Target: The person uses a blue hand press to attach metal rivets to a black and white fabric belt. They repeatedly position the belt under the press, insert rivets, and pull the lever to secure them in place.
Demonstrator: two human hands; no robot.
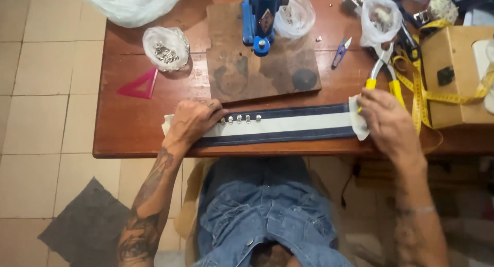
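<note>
Nearest the seated person, a navy and white fabric strip (283, 124) lies flat along the front edge of the wooden worktop (128, 128). The left hand (193, 120) presses palm-down on its left end, grip flat and holding nothing, fingertips just beside a short row of metal snaps (242, 119) set in the white band. The right hand (388, 120) rests on the strip's right end, over a turned-up white corner; whether its grip pinches the cloth I cannot tell.

To do this well, I judge both hands should keep the strip taut and square to the worktop edge, so the snap row runs straight along the white band and the cloth does not creep.

Just beyond the right hand lie yellow-handled pliers (383, 74) and a yellow measuring tape (419, 87). Further back sit a wooden board (242, 74) carrying a blue hand press (261, 17), a pink set square (139, 85), a bag of small metal parts (165, 48) and blue thread snips (340, 51). A cardboard box (455, 74) stands at the right. The floor is pale tile with a grey mat (85, 223).
</note>
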